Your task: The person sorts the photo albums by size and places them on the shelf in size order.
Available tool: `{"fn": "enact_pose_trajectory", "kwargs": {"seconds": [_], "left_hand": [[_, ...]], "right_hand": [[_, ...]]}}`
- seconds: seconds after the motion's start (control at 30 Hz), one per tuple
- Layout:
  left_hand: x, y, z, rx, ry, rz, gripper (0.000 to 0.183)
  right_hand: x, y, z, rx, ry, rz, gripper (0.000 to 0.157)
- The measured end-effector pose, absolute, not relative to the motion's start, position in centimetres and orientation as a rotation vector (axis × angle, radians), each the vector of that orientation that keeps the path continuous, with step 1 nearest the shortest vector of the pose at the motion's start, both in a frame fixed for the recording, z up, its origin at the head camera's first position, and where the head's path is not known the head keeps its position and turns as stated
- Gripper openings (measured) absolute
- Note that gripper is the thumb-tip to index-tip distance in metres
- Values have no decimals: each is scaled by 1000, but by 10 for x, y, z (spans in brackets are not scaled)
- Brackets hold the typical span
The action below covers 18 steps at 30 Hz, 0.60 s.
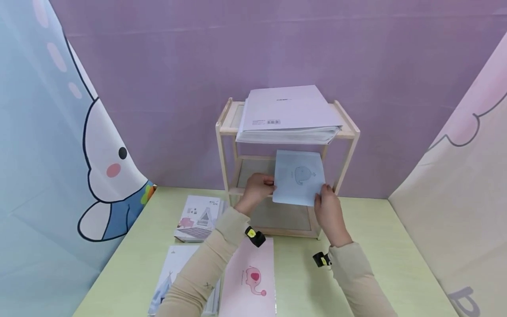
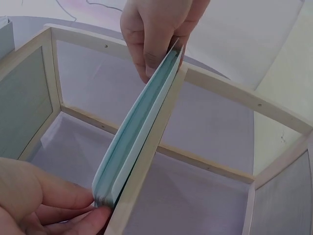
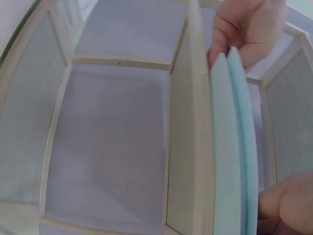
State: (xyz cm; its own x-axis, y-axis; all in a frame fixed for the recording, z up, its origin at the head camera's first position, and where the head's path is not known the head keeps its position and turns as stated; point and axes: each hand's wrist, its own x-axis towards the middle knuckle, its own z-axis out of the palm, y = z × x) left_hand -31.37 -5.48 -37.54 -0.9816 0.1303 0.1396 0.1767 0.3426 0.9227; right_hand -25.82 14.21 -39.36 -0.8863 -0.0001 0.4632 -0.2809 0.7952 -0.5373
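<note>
1. Left hand [image 1: 256, 189]: we have thumb and fingers pinching the near-left edge of the blue booklet [image 1: 299, 178], whale drawing facing up toward us.
2. Right hand [image 1: 330, 215]: we're pinching the same booklet at its near-right corner.
3. So booklet sits between both hands, tilted, at the front of the wooden rack [image 1: 222, 158]. Wrist views put it just beside the shelf's front rail; we can't tell if they touch.
4. Beyond the hands, above: we see a white book stack [image 1: 291, 108] on the rack's top.
5. Left of and below the left hand, on the green table [image 1: 376, 246]: boxy white item [image 1: 198, 218], then tent-print booklet [image 1: 168, 277], part hidden by the left sleeve.
6. Below the left hand, nearer us: pink elephant booklet [image 1: 249, 281].
</note>
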Motion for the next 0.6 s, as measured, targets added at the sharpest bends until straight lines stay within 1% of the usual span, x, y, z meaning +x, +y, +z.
{"fn": "enact_pose_trajectory", "kwargs": {"seconds": [0.33,0.47,0.6], "left_hand": [[-312,-52,-377,-244,-2493,-1869,29],[-309,-55,-378,-292,-2486,-1861,31],[-305,-59,-380,-358,-2507,-1813,30]], "right_hand": [[-258,144,-389,254,-2536,679,34],[-256,146,-391,281,-2521,689,33],[-247,150,-399,312,-2494,749,34]]}}
